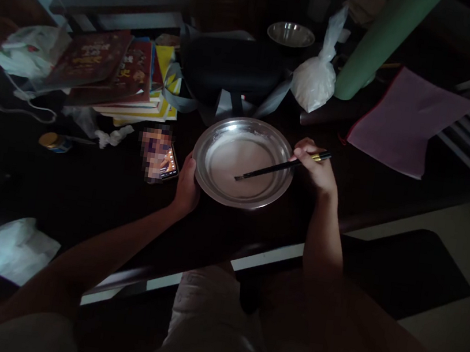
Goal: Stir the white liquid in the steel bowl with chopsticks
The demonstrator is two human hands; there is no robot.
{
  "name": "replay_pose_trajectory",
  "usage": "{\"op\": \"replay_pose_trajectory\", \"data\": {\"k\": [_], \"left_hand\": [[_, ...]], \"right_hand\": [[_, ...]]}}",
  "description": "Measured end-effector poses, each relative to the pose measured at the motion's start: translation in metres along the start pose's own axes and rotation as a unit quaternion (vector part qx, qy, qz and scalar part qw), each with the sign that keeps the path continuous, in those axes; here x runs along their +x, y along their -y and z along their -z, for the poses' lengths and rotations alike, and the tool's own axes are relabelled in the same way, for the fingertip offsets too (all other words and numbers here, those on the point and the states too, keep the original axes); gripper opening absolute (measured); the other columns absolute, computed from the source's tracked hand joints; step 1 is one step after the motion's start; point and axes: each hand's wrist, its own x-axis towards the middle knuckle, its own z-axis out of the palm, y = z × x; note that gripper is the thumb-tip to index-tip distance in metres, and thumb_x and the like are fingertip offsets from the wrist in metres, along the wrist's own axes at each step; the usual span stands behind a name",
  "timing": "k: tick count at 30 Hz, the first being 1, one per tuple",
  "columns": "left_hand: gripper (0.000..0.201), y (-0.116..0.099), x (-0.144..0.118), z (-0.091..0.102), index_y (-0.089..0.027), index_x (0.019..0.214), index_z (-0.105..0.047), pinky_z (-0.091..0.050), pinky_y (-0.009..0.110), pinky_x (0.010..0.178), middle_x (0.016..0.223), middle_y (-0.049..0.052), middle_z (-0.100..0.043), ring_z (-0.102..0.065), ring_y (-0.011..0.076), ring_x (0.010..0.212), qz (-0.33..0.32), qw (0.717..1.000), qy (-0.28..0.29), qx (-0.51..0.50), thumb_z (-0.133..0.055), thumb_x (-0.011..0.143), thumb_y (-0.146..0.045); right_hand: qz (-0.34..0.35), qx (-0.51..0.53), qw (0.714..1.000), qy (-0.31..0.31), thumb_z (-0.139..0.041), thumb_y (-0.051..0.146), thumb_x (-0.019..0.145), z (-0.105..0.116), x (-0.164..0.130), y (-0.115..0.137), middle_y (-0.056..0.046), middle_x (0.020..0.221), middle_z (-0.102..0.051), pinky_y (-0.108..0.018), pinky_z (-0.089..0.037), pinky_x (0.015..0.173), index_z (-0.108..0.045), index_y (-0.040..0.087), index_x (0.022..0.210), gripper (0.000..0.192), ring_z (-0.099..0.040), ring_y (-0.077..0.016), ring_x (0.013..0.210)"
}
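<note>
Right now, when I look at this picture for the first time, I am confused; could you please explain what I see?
There is no machine here. One camera, worn on a person's head, looks forward and down at that person's own bare hands. The left hand grips the side of a shiny metal bowl. The right hand holds a slim dark stick, perhaps chopsticks, with its tip over the whitish contents; whether these are liquid or powder, I cannot tell. On the dark table also lie a lit phone, stacked books and a knotted plastic bag.
</note>
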Motion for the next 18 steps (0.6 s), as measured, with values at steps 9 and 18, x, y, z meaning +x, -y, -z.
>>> {"op": "replay_pose_trajectory", "data": {"k": [9, 18], "left_hand": [[0.066, -0.0016, 0.0001, -0.0033, -0.031, 0.14, -0.093, -0.064, 0.052, 0.144, 0.152, 0.008, -0.095, -0.083, 0.0356, 0.157, -0.002, 1.0, -0.007, 0.003, -0.081, 0.112, -0.09], [0.065, 0.0005, 0.0007, 0.0011, -0.031, 0.141, -0.091, -0.059, 0.053, 0.149, 0.159, 0.01, -0.092, -0.08, 0.0356, 0.162, 0.002, 1.0, -0.002, 0.021, -0.078, 0.114, -0.089]], "right_hand": [[0.005, 0.0, 1.0, -0.003, -0.096, 0.098, 0.091, 0.0023, 0.0009, -0.0079, -0.003, 0.089, -0.072, -0.066, -0.065, 0.121, -0.084, 0.034, 0.077, 0.066, -0.077, -0.0333, 0.106], [0.011, 0.001, 1.0, 0.013, -0.092, 0.102, 0.09, 0.0017, 0.0007, -0.0053, -0.003, 0.091, -0.065, -0.061, -0.061, 0.116, -0.084, 0.034, 0.078, 0.069, -0.071, -0.0316, 0.106]]}}
